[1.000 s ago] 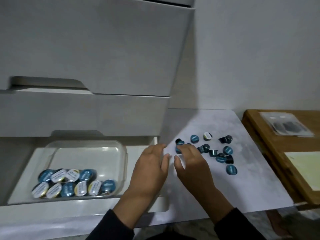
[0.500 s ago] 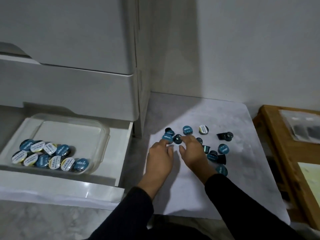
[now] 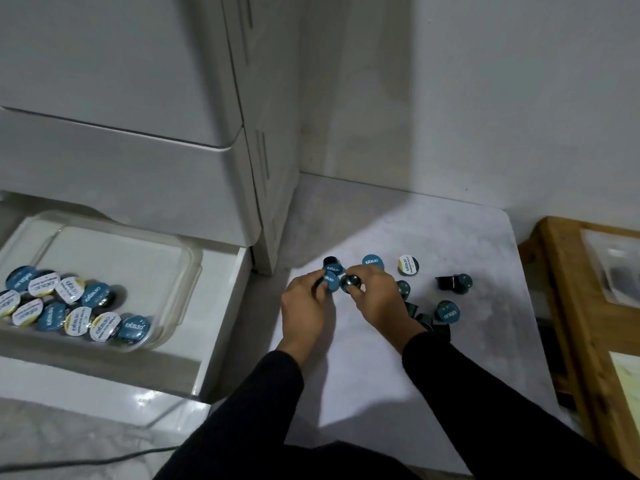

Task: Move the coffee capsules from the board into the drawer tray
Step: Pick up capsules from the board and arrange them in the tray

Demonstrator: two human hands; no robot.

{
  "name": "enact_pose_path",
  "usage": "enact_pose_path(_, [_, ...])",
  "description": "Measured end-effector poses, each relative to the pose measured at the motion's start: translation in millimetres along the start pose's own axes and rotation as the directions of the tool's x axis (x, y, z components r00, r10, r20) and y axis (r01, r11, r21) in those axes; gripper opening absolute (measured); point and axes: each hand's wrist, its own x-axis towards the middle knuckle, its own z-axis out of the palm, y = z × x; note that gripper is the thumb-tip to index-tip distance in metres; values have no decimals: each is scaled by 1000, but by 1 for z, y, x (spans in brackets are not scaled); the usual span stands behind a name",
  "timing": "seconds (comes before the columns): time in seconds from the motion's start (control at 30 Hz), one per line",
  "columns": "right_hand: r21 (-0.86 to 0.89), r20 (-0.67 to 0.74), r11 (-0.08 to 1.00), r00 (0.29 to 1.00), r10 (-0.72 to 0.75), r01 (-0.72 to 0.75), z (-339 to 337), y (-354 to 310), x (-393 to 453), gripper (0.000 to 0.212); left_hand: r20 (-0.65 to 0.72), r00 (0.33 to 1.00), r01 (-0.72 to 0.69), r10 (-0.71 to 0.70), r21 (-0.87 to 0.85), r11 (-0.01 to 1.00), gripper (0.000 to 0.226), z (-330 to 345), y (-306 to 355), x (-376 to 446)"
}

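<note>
Both hands work at the near-left edge of the capsules scattered on the board [image 3: 381,358]. The left hand [image 3: 304,306] pinches a blue-lidded capsule [image 3: 330,281]; the right hand [image 3: 375,299] pinches a dark one [image 3: 350,281]. The drawer tray [image 3: 187,271] lies well apart to the left, nearer the left hand.

I'm in what looks like a home kitchen or pantry corner: glossy white drawer fronts [image 3: 121,98] are stacked beside a plain white wall [image 3: 485,98], a pale marble-look board [image 3: 467,244] lies in front of me, coffee capsules [image 3: 408,265] are scattered on it, and a wooden tray [image 3: 568,306] sits to my right.
</note>
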Motion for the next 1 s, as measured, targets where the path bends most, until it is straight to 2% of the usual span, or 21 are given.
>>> enact_pose_path(0.2, [146, -32, 988, 998, 50, -45, 0, 3, 1, 23, -35, 999, 30, -32, -47, 998, 26, -5, 6, 1])
enact_pose_path(0.37, [153, -55, 988, 998, 32, -23, -1, 3, 5, 22, -50, 996, 75, -77, -46, 996, 24, -2, 3, 3])
enact_pose_path(0.53, [179, 12, 982, 999, 52, -53, -4, 1, 5, 26, -48, 992, 112, -116, -79, 991, 23, -1, 2, 2])
enact_pose_path(0.63, [220, 114, 968, 989, 96, -119, -2, 1, 1, 41, -37, 988, 143, -147, -102, 985, 22, -1, 2, 2])
enact_pose_path(0.83, [201, 21, 976, 997, 77, -80, -1, 5, -5, 29, -52, 977, 199, -209, -152, 968, 22, -6, 5, 0])
enact_pose_path(1.0, [290, -26, 949, 990, 141, -127, -12, 1, -5, 28, -55, 973, 210, -224, -186, 960, 22, -14, 20, -6])
